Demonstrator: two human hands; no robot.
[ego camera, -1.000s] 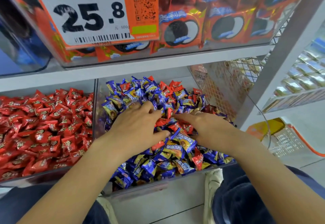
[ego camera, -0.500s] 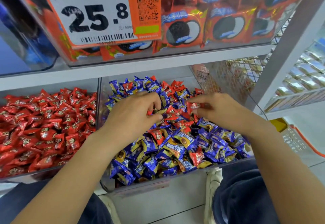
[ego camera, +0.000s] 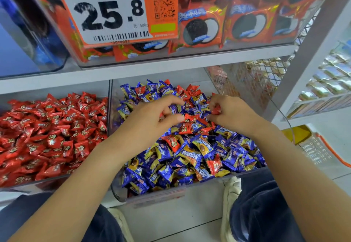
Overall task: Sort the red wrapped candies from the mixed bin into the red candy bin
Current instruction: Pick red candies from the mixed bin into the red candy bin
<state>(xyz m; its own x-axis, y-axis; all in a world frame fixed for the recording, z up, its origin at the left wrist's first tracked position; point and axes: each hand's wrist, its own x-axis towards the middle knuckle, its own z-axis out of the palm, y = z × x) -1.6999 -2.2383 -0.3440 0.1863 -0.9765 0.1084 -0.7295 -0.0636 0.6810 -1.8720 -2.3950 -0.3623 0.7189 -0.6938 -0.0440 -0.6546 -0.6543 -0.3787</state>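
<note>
Both our hands sit over the far middle of the mixed bin [ego camera: 121,194], close together but not touching. Our right hand [ego camera: 230,112] is pinched shut on a red candy [ego camera: 216,110], which pokes out at the thumb side. Our left hand [ego camera: 152,120] has its fingers curled with the thumb and forefinger nearly meeting just above another red wrapper [ego camera: 190,118]; whether it already grips anything we cannot tell, since the palm hides what lies under it.

What the coming move turns on is direction: the red candy bin [ego camera: 53,137] lies to the left of both hands, just past the clear divider wall [ego camera: 109,109] that stands beside our left wrist. Our left hand is much the nearer one; our right would have to cross over the left forearm to reach it. We judge the easier path is passing the held candy leftward or dropping with the left hand.

More red pieces lie between and nearer than the hands, among the blue wrapped candies [ego camera: 190,154].
</note>
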